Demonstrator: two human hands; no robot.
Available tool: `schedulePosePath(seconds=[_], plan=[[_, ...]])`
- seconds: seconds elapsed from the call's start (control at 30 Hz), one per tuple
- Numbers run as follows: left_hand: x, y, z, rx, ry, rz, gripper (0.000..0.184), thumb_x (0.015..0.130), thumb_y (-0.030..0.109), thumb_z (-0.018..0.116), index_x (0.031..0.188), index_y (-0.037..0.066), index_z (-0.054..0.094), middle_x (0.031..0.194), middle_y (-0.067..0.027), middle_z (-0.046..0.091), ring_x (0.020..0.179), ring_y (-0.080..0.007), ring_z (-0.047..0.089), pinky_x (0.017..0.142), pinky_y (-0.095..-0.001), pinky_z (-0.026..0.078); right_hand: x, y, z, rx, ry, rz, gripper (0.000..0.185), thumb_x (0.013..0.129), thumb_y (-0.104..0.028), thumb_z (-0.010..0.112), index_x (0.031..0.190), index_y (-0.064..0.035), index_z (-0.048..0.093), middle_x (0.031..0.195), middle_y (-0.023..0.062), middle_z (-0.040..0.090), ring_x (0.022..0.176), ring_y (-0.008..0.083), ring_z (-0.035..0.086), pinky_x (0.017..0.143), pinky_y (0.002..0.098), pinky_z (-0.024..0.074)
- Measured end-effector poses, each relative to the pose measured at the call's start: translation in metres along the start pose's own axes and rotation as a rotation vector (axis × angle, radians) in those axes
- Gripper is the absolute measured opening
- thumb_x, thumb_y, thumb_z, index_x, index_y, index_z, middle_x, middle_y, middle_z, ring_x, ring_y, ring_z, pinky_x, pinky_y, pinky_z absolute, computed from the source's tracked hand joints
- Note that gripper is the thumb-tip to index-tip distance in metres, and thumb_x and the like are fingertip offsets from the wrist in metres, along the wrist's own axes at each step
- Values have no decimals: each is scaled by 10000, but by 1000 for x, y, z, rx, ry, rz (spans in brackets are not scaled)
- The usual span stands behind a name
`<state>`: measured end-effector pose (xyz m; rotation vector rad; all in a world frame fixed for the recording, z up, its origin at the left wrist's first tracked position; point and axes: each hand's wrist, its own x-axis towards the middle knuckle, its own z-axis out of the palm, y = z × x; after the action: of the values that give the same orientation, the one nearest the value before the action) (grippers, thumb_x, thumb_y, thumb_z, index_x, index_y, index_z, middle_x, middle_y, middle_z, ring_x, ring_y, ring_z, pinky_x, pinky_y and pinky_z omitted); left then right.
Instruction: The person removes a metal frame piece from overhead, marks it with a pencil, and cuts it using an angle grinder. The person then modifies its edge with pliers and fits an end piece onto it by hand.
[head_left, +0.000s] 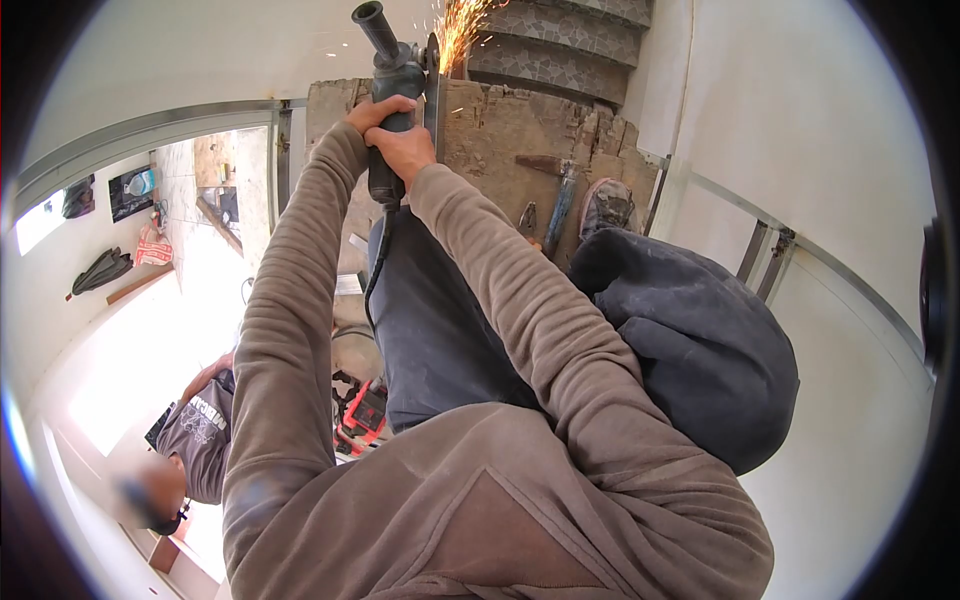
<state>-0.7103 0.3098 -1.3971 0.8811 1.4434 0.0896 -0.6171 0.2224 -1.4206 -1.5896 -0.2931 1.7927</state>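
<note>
Both my hands are wrapped around the dark body of an angle grinder [386, 182]. My left hand [380, 112] grips it nearer the head, and my right hand [406, 152] closes on it just behind. The side handle [375, 30] sticks up with no hand on it. At the right of the head, the cutting disc [432, 55] stands edge-on, and orange sparks [462, 28] spray up and away from it. Beside the grinder runs a narrow metal piece [431, 120]; its exact contact with the disc cannot be made out. The power cord [376, 270] trails past my leg.
A worn wooden board [490, 130] lies under the work, with a blue-handled hammer [563, 205] by my shoe [606, 207]. Tiled stairs [560, 50] rise beyond. Red and black equipment [362, 410] sits by my left leg. Another person [200, 430] is at the lower left.
</note>
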Motion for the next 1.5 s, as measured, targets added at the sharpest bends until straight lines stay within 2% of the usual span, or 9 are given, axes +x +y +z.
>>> schedulePosePath(seconds=[0.2, 0.3, 0.43, 0.63, 0.83, 0.87, 1.07, 1.37, 1.5], plan=[[-11, 6, 2, 40, 3, -10, 388, 818, 390, 770, 984, 43, 723, 862, -21, 683, 765, -131, 636, 726, -287, 521, -17, -11, -2, -21, -20, -34, 676, 582, -354, 802, 1122, 33, 678, 1126, 212, 699, 1061, 321, 681, 930, 365, 534], [-17, -9, -8, -372, -116, 45, 421, 883, 406, 723, 1077, 34, 688, 894, -38, 694, 795, -162, 664, 753, -302, 545, -53, -38, -8, -24, -25, -155, 640, 599, -318, 799, 1117, 31, 663, 1100, 194, 704, 1027, 308, 686, 914, 361, 530], [-49, -15, -21, -715, 22, 208, 543, 1015, 460, 511, 1296, 3, 590, 1189, -127, 675, 1033, -245, 665, 956, -380, 520, -54, -49, 6, 99, -152, -200, 618, 612, -265, 798, 1128, 33, 635, 1069, 180, 704, 1000, 285, 687, 893, 353, 524], [-47, -36, -28, -711, 185, 272, 510, 1072, 411, 398, 1331, 6, 569, 1247, -140, 654, 1095, -260, 643, 999, -394, 495, -70, -40, 15, 86, -148, -264, 491, 676, -171, 790, 1109, 14, 650, 999, 109, 699, 882, 204, 669, 813, 324, 528], [-63, -18, 3, -736, 12, 109, 629, 1000, 550, 494, 1271, -9, 593, 1152, -145, 679, 1005, -254, 666, 934, -380, 525, -77, -50, -6, 34, -150, -205, 474, 693, -166, 777, 1107, 26, 650, 974, 111, 701, 856, 208, 681, 779, 327, 540], [-56, -21, 5, -766, -63, 155, 609, 931, 545, 624, 1187, -7, 631, 1057, -135, 697, 924, -246, 678, 871, -369, 548, -66, -43, -5, 101, -181, -205, 460, 707, -162, 767, 1102, 43, 650, 957, 120, 702, 821, 220, 686, 739, 333, 550], [-55, -1, 18, -510, -149, 32, 371, 861, 343, 753, 1049, 33, 670, 936, -98, 704, 816, -209, 673, 797, -336, 551, -42, -31, -16, 141, -160, -101, 448, 714, -156, 761, 1087, 59, 637, 928, 139, 693, 772, 228, 686, 676, 342, 557], [-38, -1, 23, -520, -110, -3, 368, 859, 291, 755, 1063, -5, 678, 957, -107, 704, 838, -208, 679, 807, -324, 554, -26, -22, -20, 148, -87, -94, 452, 708, -160, 760, 1079, 60, 625, 910, 126, 683, 760, 225, 683, 660, 340, 554], [-35, -8, 19, -532, -102, 23, 350, 862, 285, 753, 1059, 4, 685, 959, -96, 705, 835, -195, 676, 806, -319, 550, -24, -22, -21, 124, -103, -56, 582, 629, -251, 797, 1094, 73, 663, 1022, 169, 717, 907, 250, 714, 794, 337, 570]])
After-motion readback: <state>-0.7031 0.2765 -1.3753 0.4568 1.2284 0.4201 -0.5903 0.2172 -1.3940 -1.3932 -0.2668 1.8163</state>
